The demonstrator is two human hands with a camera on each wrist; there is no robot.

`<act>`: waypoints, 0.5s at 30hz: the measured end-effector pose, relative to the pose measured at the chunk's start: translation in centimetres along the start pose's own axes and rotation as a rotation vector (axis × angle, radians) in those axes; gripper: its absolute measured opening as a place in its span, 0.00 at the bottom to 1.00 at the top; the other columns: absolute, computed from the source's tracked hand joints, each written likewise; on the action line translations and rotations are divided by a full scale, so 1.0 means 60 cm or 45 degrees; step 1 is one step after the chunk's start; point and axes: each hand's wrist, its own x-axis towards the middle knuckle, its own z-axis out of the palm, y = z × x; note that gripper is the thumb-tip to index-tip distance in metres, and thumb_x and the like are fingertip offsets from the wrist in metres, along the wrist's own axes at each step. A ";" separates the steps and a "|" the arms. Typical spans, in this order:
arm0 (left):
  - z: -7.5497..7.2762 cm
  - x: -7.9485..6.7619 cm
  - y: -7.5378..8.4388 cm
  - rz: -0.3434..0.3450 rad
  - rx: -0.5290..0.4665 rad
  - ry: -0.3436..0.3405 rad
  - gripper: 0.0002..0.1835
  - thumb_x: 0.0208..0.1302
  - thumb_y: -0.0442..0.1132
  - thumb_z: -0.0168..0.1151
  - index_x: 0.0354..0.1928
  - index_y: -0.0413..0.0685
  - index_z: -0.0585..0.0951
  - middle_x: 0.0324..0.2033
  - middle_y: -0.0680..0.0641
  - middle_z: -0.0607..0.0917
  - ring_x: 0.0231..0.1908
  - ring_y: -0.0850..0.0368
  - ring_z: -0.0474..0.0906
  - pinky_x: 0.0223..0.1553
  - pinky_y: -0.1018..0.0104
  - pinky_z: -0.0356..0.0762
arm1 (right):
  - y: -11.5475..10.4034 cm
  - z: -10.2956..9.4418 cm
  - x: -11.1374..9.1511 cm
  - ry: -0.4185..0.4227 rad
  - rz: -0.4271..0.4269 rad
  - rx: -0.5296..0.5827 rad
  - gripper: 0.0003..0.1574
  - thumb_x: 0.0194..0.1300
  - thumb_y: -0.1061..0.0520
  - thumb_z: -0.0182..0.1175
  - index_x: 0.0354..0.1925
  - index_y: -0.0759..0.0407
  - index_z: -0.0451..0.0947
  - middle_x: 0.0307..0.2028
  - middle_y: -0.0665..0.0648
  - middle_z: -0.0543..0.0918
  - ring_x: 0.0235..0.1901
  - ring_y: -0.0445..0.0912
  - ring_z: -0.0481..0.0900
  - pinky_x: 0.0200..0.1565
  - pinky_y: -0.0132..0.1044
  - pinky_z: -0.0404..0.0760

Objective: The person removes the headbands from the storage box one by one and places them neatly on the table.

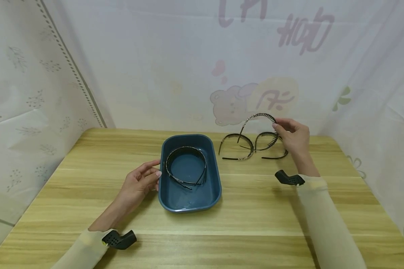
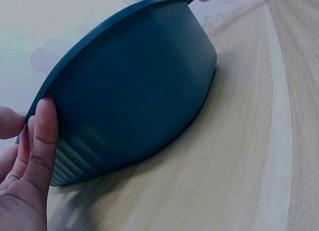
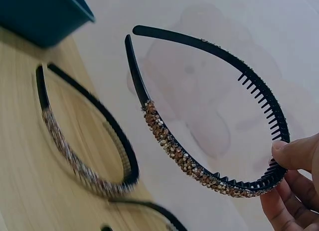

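Observation:
At the left side of a deep blue plastic tray (image 1: 183,200), my left hand (image 1: 139,183) grips the rim, thumb on top and fingers (image 2: 46,126) against the outer wall. Black headbands (image 1: 186,148) lie overlapped inside the tray. My right hand (image 1: 293,140) pinches another headband (image 3: 177,158) by its curved middle, thumb on the toothed inner side. This one is black with gold glitter stones, and it is raised with its two ends pointing away from the hand. Beneath and beside it, two similar headbands, a left one (image 1: 229,158) and a right one (image 1: 275,158), lie on the table.
The wood-grain table (image 1: 256,216) carries everything. A pale printed cloth (image 1: 161,74) hangs behind its far edge, with more patterned cloth at both sides. Black wrist cameras are strapped over both cream sleeves (image 1: 326,216).

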 end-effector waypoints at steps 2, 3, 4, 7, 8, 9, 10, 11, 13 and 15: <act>0.000 0.000 0.000 0.000 0.006 0.003 0.29 0.65 0.37 0.58 0.66 0.40 0.63 0.37 0.48 0.80 0.31 0.59 0.78 0.33 0.68 0.81 | 0.008 -0.007 0.006 0.016 0.016 0.000 0.24 0.56 0.41 0.65 0.49 0.49 0.81 0.41 0.48 0.83 0.38 0.35 0.78 0.37 0.22 0.75; 0.000 0.000 0.000 0.000 0.009 0.006 0.29 0.65 0.38 0.58 0.66 0.40 0.63 0.37 0.48 0.80 0.31 0.59 0.78 0.33 0.68 0.81 | 0.012 -0.011 0.008 0.020 0.024 0.011 0.24 0.56 0.42 0.65 0.49 0.51 0.81 0.40 0.48 0.83 0.38 0.34 0.79 0.37 0.22 0.75; 0.000 0.000 0.000 0.000 0.013 0.006 0.29 0.65 0.38 0.58 0.66 0.40 0.63 0.36 0.49 0.80 0.31 0.59 0.78 0.33 0.68 0.81 | 0.017 -0.015 0.011 0.030 0.030 0.019 0.24 0.56 0.43 0.65 0.49 0.52 0.81 0.39 0.47 0.83 0.37 0.34 0.79 0.36 0.21 0.76; 0.000 -0.001 0.001 -0.001 0.020 0.008 0.29 0.65 0.38 0.59 0.66 0.40 0.63 0.37 0.49 0.80 0.31 0.59 0.78 0.33 0.68 0.81 | 0.033 -0.025 0.017 0.054 0.046 0.043 0.23 0.57 0.46 0.65 0.49 0.54 0.81 0.38 0.45 0.83 0.35 0.33 0.79 0.36 0.21 0.76; 0.000 -0.001 0.001 -0.004 0.021 0.008 0.29 0.65 0.38 0.59 0.66 0.41 0.63 0.37 0.49 0.80 0.31 0.59 0.78 0.33 0.68 0.81 | 0.040 -0.030 0.019 0.060 0.052 0.046 0.23 0.58 0.46 0.66 0.50 0.55 0.81 0.37 0.44 0.83 0.35 0.33 0.79 0.35 0.20 0.76; 0.000 -0.001 0.001 -0.006 0.020 0.008 0.29 0.65 0.38 0.59 0.66 0.40 0.63 0.37 0.48 0.80 0.31 0.59 0.78 0.33 0.68 0.81 | 0.046 -0.033 0.021 0.066 0.060 0.046 0.23 0.58 0.47 0.65 0.50 0.55 0.81 0.36 0.44 0.83 0.34 0.33 0.79 0.34 0.20 0.76; 0.001 -0.001 0.001 -0.008 0.017 0.007 0.29 0.65 0.38 0.59 0.66 0.41 0.63 0.37 0.48 0.80 0.31 0.59 0.78 0.33 0.68 0.81 | 0.053 -0.037 0.023 0.072 0.064 0.037 0.23 0.58 0.47 0.65 0.50 0.56 0.81 0.36 0.43 0.82 0.34 0.33 0.79 0.34 0.20 0.76; 0.001 -0.001 0.001 -0.009 0.014 0.006 0.29 0.65 0.38 0.59 0.66 0.40 0.63 0.37 0.48 0.80 0.31 0.59 0.78 0.33 0.68 0.81 | 0.059 -0.042 0.024 0.075 0.073 0.034 0.23 0.58 0.47 0.65 0.50 0.56 0.80 0.35 0.42 0.82 0.34 0.33 0.78 0.34 0.20 0.76; 0.002 -0.001 0.001 -0.011 0.006 0.004 0.29 0.65 0.38 0.59 0.66 0.40 0.63 0.37 0.48 0.80 0.31 0.58 0.78 0.33 0.68 0.81 | 0.072 -0.050 0.027 0.084 0.092 0.039 0.24 0.58 0.47 0.66 0.50 0.57 0.80 0.35 0.40 0.82 0.33 0.33 0.78 0.34 0.20 0.77; 0.002 -0.001 0.001 -0.011 0.002 0.002 0.29 0.65 0.38 0.59 0.66 0.40 0.63 0.37 0.49 0.80 0.32 0.58 0.78 0.33 0.68 0.81 | 0.083 -0.059 0.028 0.096 0.107 0.028 0.24 0.58 0.47 0.65 0.51 0.58 0.80 0.34 0.39 0.81 0.33 0.32 0.78 0.33 0.20 0.77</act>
